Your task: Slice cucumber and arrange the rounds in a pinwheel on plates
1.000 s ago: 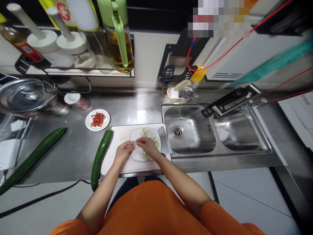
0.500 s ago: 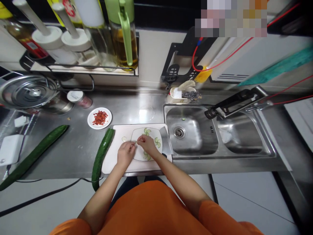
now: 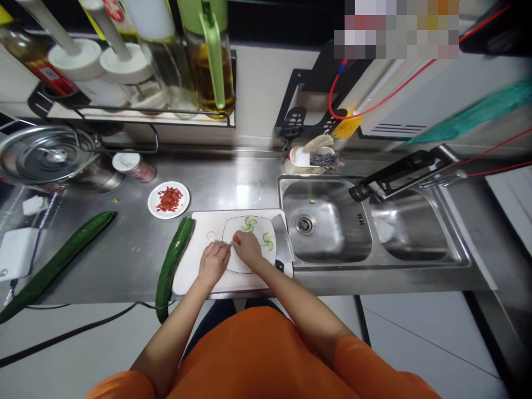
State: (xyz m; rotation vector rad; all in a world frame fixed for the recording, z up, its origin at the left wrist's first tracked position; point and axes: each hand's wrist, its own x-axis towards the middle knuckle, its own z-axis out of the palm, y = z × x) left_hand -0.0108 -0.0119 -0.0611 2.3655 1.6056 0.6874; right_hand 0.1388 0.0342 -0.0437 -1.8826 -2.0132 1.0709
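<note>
Over the left part of a white squarish plate point(image 3: 231, 225), my left hand point(image 3: 214, 262) and my right hand point(image 3: 248, 250) meet with fingertips close together. Both look pinched; whatever small thing is between them is hidden. Thin cucumber slices point(image 3: 268, 241) lie on the plate in small curved fans, and my right hand covers its lower middle. Beneath the plate is a white cutting board point(image 3: 195, 271). A single pale slice point(image 3: 210, 235) rests on the board beside my left hand. Along the board's right side lies a knife point(image 3: 284, 239) with a broad blade.
One cucumber point(image 3: 175, 260) lies against the board's left edge, another cucumber point(image 3: 62, 259) farther left. Behind are a small plate point(image 3: 152, 208) of red dried berries and a pink jar point(image 3: 143, 170). A double sink point(image 3: 332, 257) is on the right; a bottle rack point(image 3: 166, 121) hangs above.
My right hand has turned and shifted slightly down, now hiding the lower slice fan and baring the knife handle. My left hand has flattened a little, staying near the plate's left edge.
</note>
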